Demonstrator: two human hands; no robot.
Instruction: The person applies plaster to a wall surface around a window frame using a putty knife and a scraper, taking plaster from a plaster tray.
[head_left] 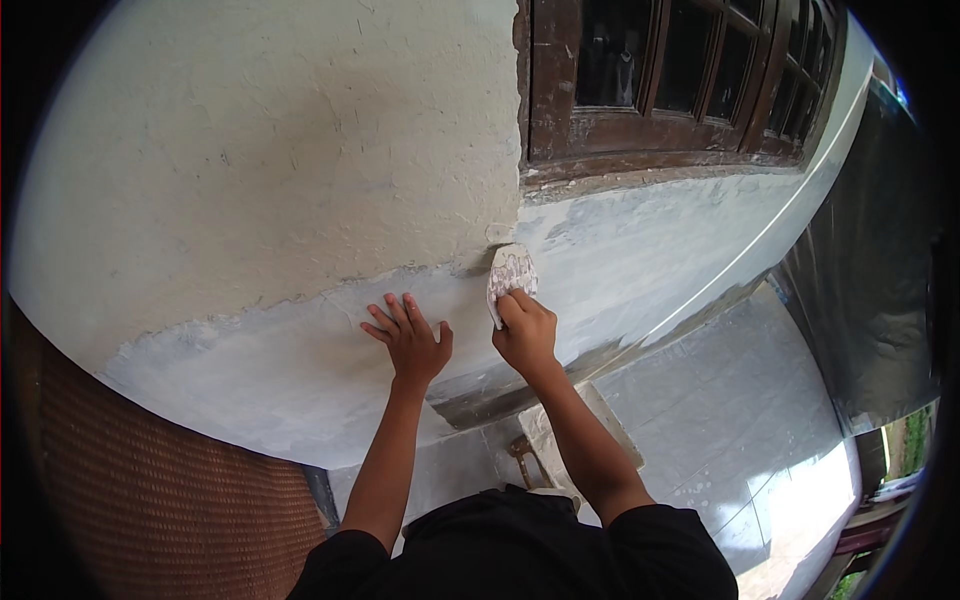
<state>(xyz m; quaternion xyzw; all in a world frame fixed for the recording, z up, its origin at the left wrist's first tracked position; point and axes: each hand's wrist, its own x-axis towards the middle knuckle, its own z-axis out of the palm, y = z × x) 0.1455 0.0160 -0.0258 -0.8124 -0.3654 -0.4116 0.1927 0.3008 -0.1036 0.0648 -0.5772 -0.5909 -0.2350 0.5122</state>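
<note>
My right hand (526,330) is closed round the handle of a putty knife (513,268), whose broad blade is smeared with whitish filler. The blade's edge meets the wall just below the window's lower left corner. My left hand (415,345) rests on the wall with its fingers spread, holding nothing. The wall (300,150) is rough and cream-coloured above. Below a ragged line runs a smoother whitish-grey coated band (280,365), and both hands are at that band. The knife's handle is mostly hidden in my fist.
A brown wooden window (650,130) is set in the wall at upper right. Below my right forearm a pale, filler-stained board (610,425) lies on the grey tiled floor (720,390). A woven brown panel (180,490) stands at lower left, and a dark sheet (870,270) hangs at right.
</note>
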